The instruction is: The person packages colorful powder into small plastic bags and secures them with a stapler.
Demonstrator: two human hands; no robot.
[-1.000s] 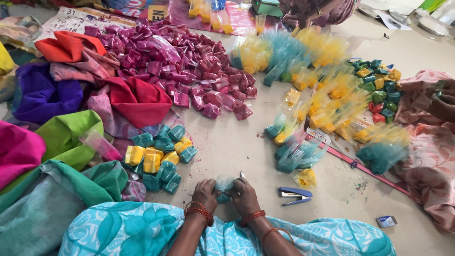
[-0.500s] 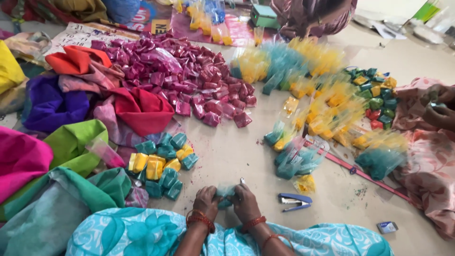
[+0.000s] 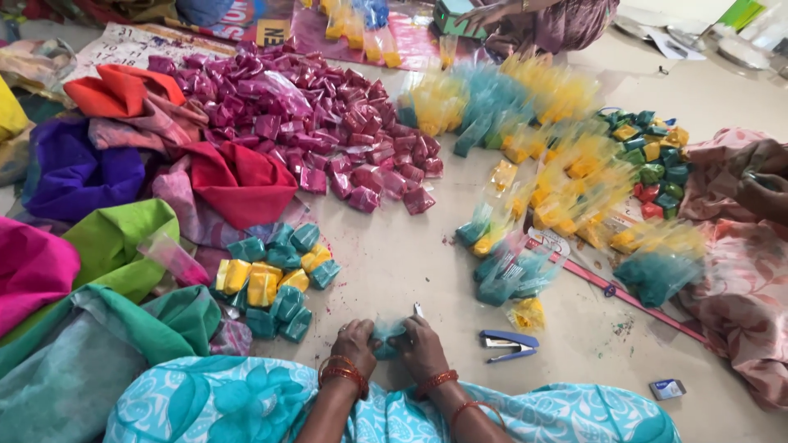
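Low in the middle of the view, left hand (image 3: 355,340) and right hand (image 3: 423,344) pressed together, fingers curled narrow around a small teal packet (image 3: 386,335) of crinkly clear plastic held between them, just above the grey floor (image 3: 394,254). Red and gold bangles (image 3: 345,373) on the left wrist, red bangles (image 3: 439,381) on the right. Just right of the right hand, flat on the floor, a blue and silver stapler (image 3: 509,344). Further right, near the bottom edge, a small blue box (image 3: 666,388).

Left of the hands, a low cluster of squarish teal and yellow packets (image 3: 275,275), glossy and puffed. Beyond it, a broad heap of magenta packets (image 3: 328,131), shiny and wrinkled. Right of centre, loose drifts of yellow and teal plastic bags (image 3: 525,123), thin and translucent with frilled open tops, and a smaller bunch of teal bags (image 3: 509,275) near the stapler. Far right, a tight pile of green, yellow and red packets (image 3: 652,156).

Along the left side, folded soft cloths: orange (image 3: 115,90), purple (image 3: 74,172), red (image 3: 238,180), lime green (image 3: 123,246), pink (image 3: 29,271). At the top left, a flat white calendar sheet (image 3: 115,49), partly covered. At the top edge, another person's hand (image 3: 484,15) on a small green box (image 3: 455,15).
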